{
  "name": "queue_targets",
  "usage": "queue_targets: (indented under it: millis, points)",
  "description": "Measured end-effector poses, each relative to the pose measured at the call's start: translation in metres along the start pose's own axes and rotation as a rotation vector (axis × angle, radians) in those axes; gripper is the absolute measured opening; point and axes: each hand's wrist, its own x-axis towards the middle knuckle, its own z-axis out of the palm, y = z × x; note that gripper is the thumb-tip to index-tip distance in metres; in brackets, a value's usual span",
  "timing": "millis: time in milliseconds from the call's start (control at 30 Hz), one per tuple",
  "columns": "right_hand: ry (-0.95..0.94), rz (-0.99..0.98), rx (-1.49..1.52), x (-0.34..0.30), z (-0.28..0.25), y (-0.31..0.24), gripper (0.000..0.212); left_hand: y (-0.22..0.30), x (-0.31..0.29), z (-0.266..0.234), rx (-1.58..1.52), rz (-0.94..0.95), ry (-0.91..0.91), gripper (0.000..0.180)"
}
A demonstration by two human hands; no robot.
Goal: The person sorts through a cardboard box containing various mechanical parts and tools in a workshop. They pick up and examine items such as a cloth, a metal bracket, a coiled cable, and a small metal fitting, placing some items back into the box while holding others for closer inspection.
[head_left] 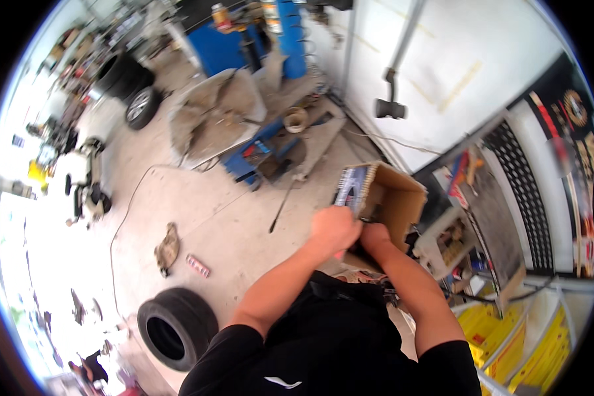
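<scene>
An open cardboard box (408,201) is in front of me, with brown inner walls and a printed dark blue-and-white panel on its left side. My left hand (336,229) is closed at the near end of that panel, gripping the box's edge. Close beside it, my right hand (375,235) is curled at the near part of the box opening. Its fingers are closed and mostly hidden, and a small dark piece shows between the two hands. What the right hand holds cannot be made out.
To the right stands a cluttered metal bench (498,231) with tools. Yellow boxes (501,330) fill a rack at lower right. On the floor are a tire (177,328), a metal part (167,249), a small red-and-white box (197,265), a blue floor jack (257,162) and a large dirty tray (218,119).
</scene>
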Motion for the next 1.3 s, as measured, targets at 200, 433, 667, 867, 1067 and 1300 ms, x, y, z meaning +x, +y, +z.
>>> queue_targets:
  millis: [200,433,667,867,1067,1300]
  points:
    - [0.066,0.139,0.086,0.004,-0.003,0.0,0.023,-0.002,-0.009,0.005,-0.092,0.021,0.04,0.037]
    - [0.106,0.243,0.237,0.007,-0.005,-0.014,0.027,-0.005,-0.013,0.007,-0.151,0.008,0.113,0.037]
    - [-0.02,0.112,0.19,0.01,-0.001,-0.008,0.029,-0.008,-0.016,0.005,-0.17,-0.017,0.07,0.037]
    - [0.024,0.081,0.08,0.003,-0.032,0.006,0.02,-0.01,-0.007,0.002,-0.086,-0.058,0.041,0.037]
    - [0.069,-0.065,1.448,-0.074,-0.095,0.069,0.023,-0.02,-0.002,-0.009,-0.043,-0.075,0.154,0.039]
    - [-0.105,-0.722,2.622,-0.125,-0.07,0.078,0.018,-0.028,0.008,-0.011,-0.006,-0.032,0.228,0.037]
